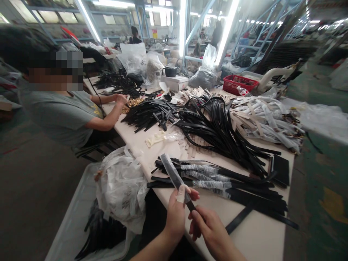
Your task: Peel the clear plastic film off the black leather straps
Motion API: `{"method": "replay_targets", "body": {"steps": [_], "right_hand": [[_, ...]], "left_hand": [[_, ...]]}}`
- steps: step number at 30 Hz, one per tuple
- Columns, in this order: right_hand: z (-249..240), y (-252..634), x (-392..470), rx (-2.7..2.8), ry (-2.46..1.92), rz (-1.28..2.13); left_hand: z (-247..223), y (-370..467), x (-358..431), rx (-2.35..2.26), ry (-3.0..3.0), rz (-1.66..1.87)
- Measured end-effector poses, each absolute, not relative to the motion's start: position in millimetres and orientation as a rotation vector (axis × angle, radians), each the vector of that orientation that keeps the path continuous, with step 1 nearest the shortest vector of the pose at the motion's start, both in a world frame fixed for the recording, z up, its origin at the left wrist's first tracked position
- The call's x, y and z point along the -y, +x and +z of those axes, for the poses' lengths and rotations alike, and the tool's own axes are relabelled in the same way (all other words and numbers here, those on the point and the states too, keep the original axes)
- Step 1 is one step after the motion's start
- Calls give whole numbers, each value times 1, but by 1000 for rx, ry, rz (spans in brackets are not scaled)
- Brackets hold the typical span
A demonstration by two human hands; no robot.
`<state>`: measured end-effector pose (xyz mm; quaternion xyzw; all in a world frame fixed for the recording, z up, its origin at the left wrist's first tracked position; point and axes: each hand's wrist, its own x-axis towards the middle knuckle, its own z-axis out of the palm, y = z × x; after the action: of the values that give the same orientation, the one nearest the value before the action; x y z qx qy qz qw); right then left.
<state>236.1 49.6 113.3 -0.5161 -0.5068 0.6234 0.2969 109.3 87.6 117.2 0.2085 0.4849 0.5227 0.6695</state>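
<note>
My left hand point(175, 208) is closed around a clear plastic sleeve point(170, 169) that points up and away over the table edge. Its thumb has a pale wrap on it. A black strap point(190, 206) comes out of the sleeve's near end, and my right hand point(208, 224) pinches it there. Just beyond my hands lie several flat black straps point(250, 197), some with crinkled clear plastic sleeves point(212, 185) around their middles. A single strap point(240, 217) lies slantwise to the right of my hands.
Behind are a heap of long black straps point(217, 123), short black strips point(152, 112) and plastic-wrapped pale straps point(268, 116). A co-worker point(65, 108) sits at left, hands by gold-coloured pieces point(133, 104). A white tub point(72, 214) with a plastic bag point(121, 188) stands below the table's left edge.
</note>
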Motion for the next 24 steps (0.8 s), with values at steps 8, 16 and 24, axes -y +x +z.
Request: {"method": "replay_targets", "body": {"steps": [8, 16, 24], "right_hand": [[101, 240, -53, 1313, -1397, 1775], [99, 247, -51, 1313, -1353, 1723], [83, 251, -51, 1236, -1363, 1729]], "left_hand": [[102, 118, -81, -1137, 429, 1277], [99, 126, -75, -1130, 424, 1141], [88, 139, -65, -1073, 371, 944]]}}
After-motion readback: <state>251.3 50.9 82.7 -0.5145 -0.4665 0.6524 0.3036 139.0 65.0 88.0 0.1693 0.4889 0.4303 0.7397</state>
